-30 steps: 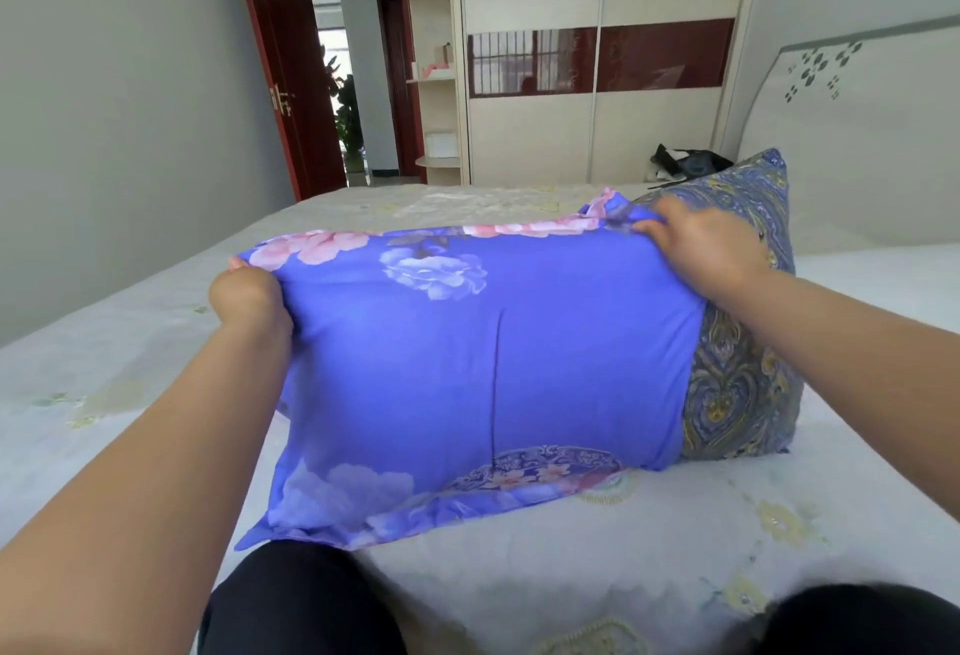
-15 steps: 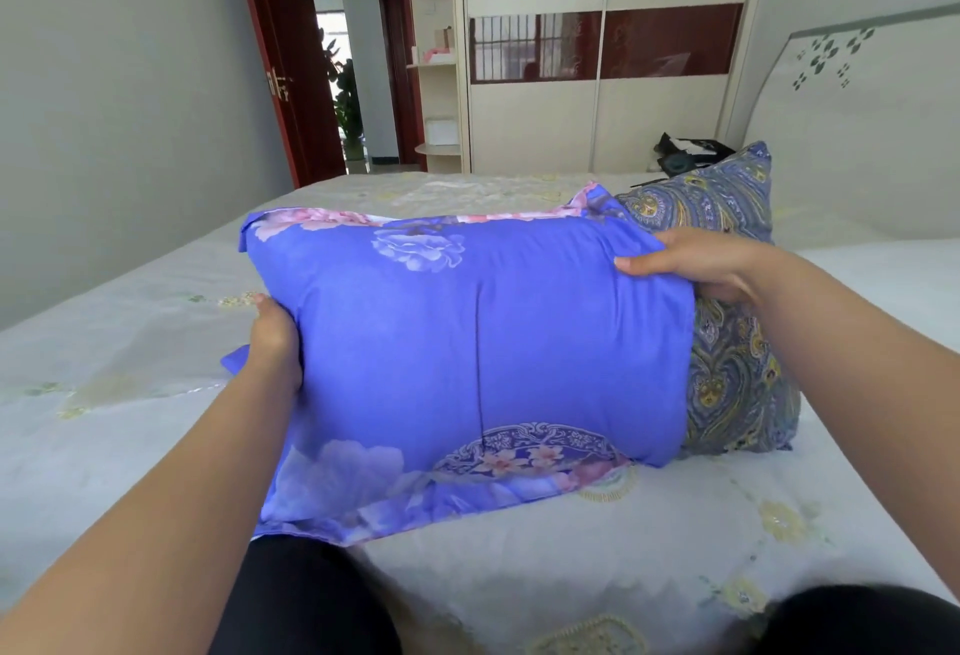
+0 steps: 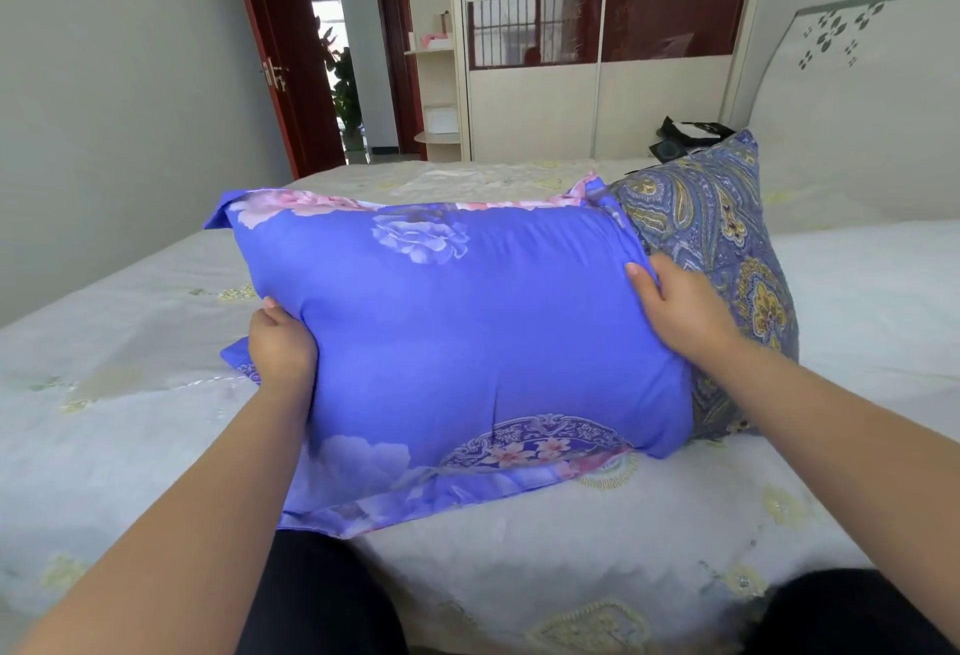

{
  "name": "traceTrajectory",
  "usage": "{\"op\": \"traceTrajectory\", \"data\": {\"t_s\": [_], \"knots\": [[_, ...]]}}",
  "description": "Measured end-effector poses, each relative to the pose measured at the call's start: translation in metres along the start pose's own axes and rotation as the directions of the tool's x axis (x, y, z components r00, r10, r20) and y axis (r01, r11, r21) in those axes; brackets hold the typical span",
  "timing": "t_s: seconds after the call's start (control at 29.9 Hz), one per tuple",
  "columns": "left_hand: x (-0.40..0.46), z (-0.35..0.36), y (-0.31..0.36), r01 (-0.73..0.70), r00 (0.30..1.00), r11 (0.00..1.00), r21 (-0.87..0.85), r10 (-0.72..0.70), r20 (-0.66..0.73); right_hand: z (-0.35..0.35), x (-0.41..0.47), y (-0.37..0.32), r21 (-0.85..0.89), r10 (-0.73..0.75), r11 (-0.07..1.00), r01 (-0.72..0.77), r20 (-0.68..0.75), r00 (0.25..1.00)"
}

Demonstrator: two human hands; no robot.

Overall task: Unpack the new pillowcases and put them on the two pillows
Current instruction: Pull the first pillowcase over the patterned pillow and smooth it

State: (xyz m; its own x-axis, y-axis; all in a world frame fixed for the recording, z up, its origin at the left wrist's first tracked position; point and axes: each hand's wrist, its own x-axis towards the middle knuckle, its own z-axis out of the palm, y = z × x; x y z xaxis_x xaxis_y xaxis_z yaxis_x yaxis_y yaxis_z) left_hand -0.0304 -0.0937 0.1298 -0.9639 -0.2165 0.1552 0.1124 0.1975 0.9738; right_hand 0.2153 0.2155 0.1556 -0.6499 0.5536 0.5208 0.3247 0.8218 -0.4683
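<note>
A paisley pillow (image 3: 727,259) stands upright on the bed (image 3: 130,368) toward its head, touching the right end of the blue floral pillowcase (image 3: 467,332), which is stuffed with a pillow and stands on its long edge near the bed's near edge. The left hand (image 3: 280,348) grips the case's left end, fingers curled into the fabric. The right hand (image 3: 680,306) presses the right end, thumb straight; its other fingers are hidden.

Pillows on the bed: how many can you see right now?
2. The blue floral pillow stands on the bed at centre, held by the left hand and right hand. The paisley pillow leans behind its right end. Others may lie out of view.
</note>
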Motion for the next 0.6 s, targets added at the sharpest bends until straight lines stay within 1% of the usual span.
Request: {"op": "traceTrajectory", "data": {"t_s": [0.03, 0.1, 0.17, 0.2, 0.27, 0.33, 0.37, 0.4, 0.43, 0.47, 0.5, 0.53, 0.57, 0.6], "knots": [[-0.007, 0.001, 0.002, -0.074, 0.997, 0.997, 0.023, 0.075, -0.021, -0.008, 0.003, 0.01, -0.071, 0.001, 0.997, -0.002, -0.012, 1.0], [-0.02, 0.005, 0.004, -0.151, 0.988, 0.988, 0.04, 0.152, -0.015, -0.021, 0.012, 0.021, -0.153, 0.033, 0.987, -0.048, -0.104, 0.994], [-0.026, 0.005, 0.003, -0.162, 0.986, 0.987, 0.022, 0.163, -0.021, -0.022, 0.021, 0.022, -0.166, 0.094, 0.978, -0.125, -0.184, 0.979], [-0.026, 0.004, 0.002, -0.161, 0.987, 0.987, 0.007, 0.161, -0.029, -0.02, 0.026, 0.021, -0.185, 0.107, 0.972, -0.144, -0.196, 0.975], [-0.025, 0.002, 0.0, -0.148, 0.989, 0.988, -0.043, 0.147, -0.017, -0.017, 0.036, 0.018, -0.229, 0.081, 0.966, -0.124, -0.189, 0.979], [-0.02, 0.0, -0.004, -0.143, 0.989, 0.986, -0.088, 0.145, 0.016, -0.02, 0.051, 0.007, -0.237, -0.017, 0.971, -0.023, -0.167, 0.986], [-0.02, -0.001, -0.005, -0.138, 0.988, 0.985, -0.106, 0.144, 0.048, -0.023, 0.061, 0.0, -0.256, -0.089, 0.965, 0.053, -0.129, 0.988], [-0.02, -0.003, -0.004, -0.135, 0.987, 0.984, -0.118, 0.144, 0.069, -0.024, 0.072, -0.008, -0.294, -0.168, 0.945, 0.142, -0.063, 0.984], [-0.02, -0.003, -0.003, -0.136, 0.986, 0.982, -0.13, 0.147, 0.08, -0.022, 0.083, -0.016, -0.341, -0.228, 0.913, 0.224, 0.027, 0.973], [-0.021, -0.003, -0.002, -0.14, 0.984, 0.98, -0.142, 0.153, 0.087, -0.019, 0.092, -0.021, -0.387, -0.251, 0.878, 0.283, 0.133, 0.959], [-0.021, -0.002, -0.002, -0.137, 0.984, 0.978, -0.156, 0.153, 0.094, -0.014, 0.097, -0.024, -0.418, -0.227, 0.854, 0.311, 0.239, 0.944], [-0.021, -0.004, -0.003, -0.134, 0.983, 0.975, -0.176, 0.154, 0.104, -0.007, 0.098, -0.023, -0.428, -0.186, 0.847, 0.314, 0.314, 0.931], [-0.018, -0.006, -0.004, -0.134, 0.98, 0.971, -0.196, 0.159, 0.116, 0.001, 0.097, -0.023, -0.425, -0.149, 0.856, 0.295, 0.344, 0.927], [-0.016, -0.008, -0.003, -0.134, 0.977, 0.968, -0.212, 0.164, 0.134, 0.006, 0.095, -0.023, -0.423, -0.142, 0.862, 0.28, 0.329, 0.934]]}}
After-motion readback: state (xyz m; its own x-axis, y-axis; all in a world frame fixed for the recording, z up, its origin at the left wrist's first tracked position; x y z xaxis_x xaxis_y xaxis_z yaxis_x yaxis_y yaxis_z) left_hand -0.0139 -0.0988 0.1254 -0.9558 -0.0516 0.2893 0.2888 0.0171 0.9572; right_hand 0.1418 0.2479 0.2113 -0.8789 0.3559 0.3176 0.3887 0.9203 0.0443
